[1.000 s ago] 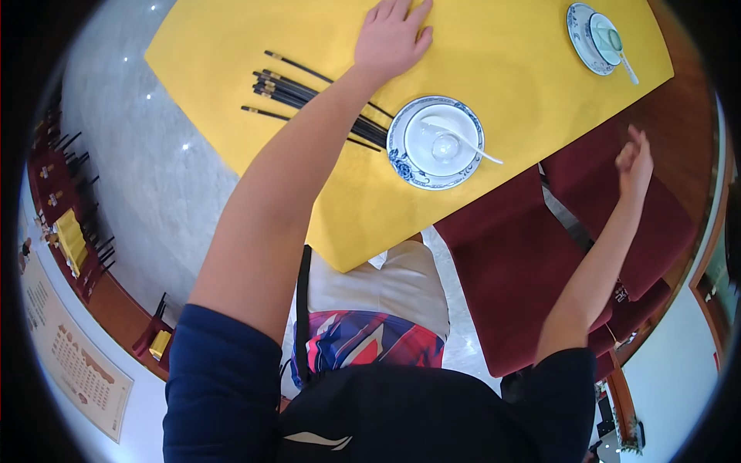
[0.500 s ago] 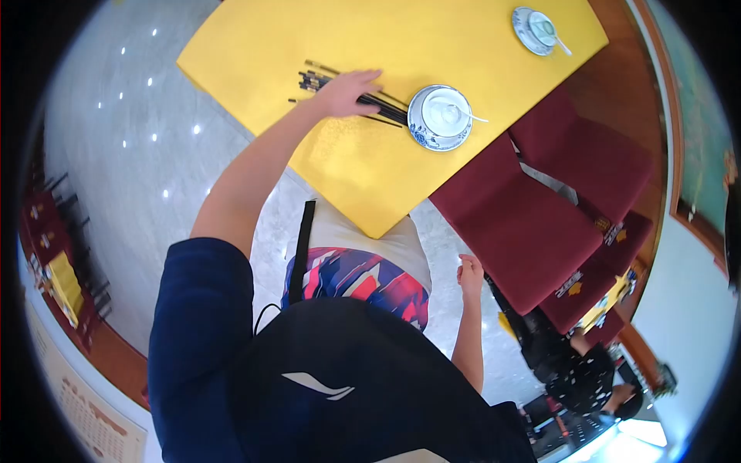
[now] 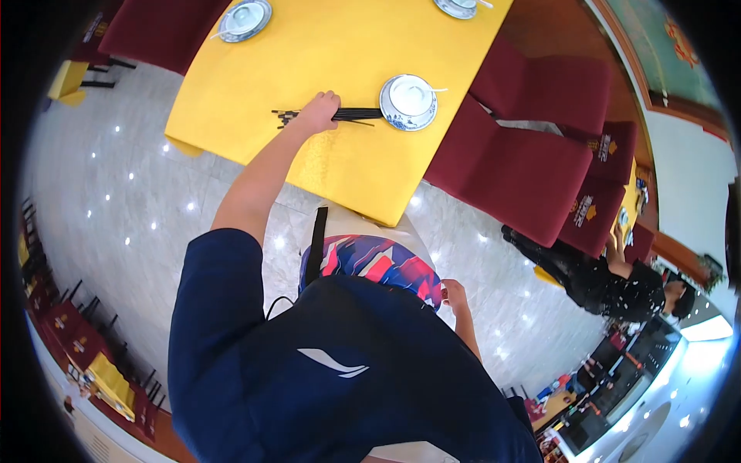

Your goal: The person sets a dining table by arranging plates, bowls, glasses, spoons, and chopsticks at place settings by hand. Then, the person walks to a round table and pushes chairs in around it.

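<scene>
Head view: near plate [image 3: 409, 123] = landmark. Black chopsticks [image 3: 357, 114] lie left of it in a loose bundle on the yellow tablecloth [image 3: 255, 89], right-hand ends at its rim; can't tell if touching. Left hand [image 3: 319, 113] is over the bundle's middle, fingers curled round it, gripping the chopsticks; ends fan out past the wrist side. Right hand [image 3: 453, 295] is below the plate, off the table, beside the patterned garment [image 3: 386, 260]; fingers partly bent, grip can't be told. White bowl [image 3: 410, 94] sits on the plate, white spoon [image 3: 438, 90] sticking out rightward. Dark red chairs [image 3: 521, 174] right of the plate
</scene>
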Action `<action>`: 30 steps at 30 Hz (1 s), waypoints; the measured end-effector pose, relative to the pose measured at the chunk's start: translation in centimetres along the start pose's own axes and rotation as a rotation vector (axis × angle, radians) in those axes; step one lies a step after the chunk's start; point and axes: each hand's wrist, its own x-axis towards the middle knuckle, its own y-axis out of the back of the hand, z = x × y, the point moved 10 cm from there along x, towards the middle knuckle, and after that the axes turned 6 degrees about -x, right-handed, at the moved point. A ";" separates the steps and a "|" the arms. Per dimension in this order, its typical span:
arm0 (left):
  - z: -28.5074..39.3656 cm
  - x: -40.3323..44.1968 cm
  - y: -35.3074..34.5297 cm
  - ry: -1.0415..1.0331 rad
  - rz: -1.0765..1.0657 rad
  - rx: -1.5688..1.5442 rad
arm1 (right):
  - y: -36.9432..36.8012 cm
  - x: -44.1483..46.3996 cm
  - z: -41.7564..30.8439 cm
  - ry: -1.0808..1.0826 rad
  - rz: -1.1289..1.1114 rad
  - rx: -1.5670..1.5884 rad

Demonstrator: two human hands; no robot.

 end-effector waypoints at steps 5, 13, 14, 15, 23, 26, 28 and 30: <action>0.6 0.7 -1.0 -0.011 -0.066 0.045 | -0.9 -2.5 -1.3 0.054 0.026 0.093; 1.2 1.7 -3.7 -0.041 -0.085 0.091 | -3.2 -2.4 -2.1 0.156 -0.003 0.131; 1.0 2.1 -4.5 -0.052 -0.065 0.101 | -3.1 -2.0 -1.8 0.144 -0.008 0.111; 1.2 2.5 -4.5 -0.062 -0.048 0.111 | -3.1 -1.4 -1.3 0.129 -0.014 0.090; 4.4 2.9 -6.7 -0.261 0.191 0.381 | -2.9 4.2 3.7 0.108 -0.051 0.085; 4.0 2.7 -8.1 -0.211 0.210 0.463 | -3.4 6.4 4.1 0.094 -0.041 0.131; 2.6 2.5 -9.3 -0.116 0.079 0.449 | -4.3 6.6 5.0 0.122 0.003 0.100; 1.4 1.0 -9.4 -0.004 0.063 0.173 | -4.9 5.9 5.6 0.173 0.014 0.130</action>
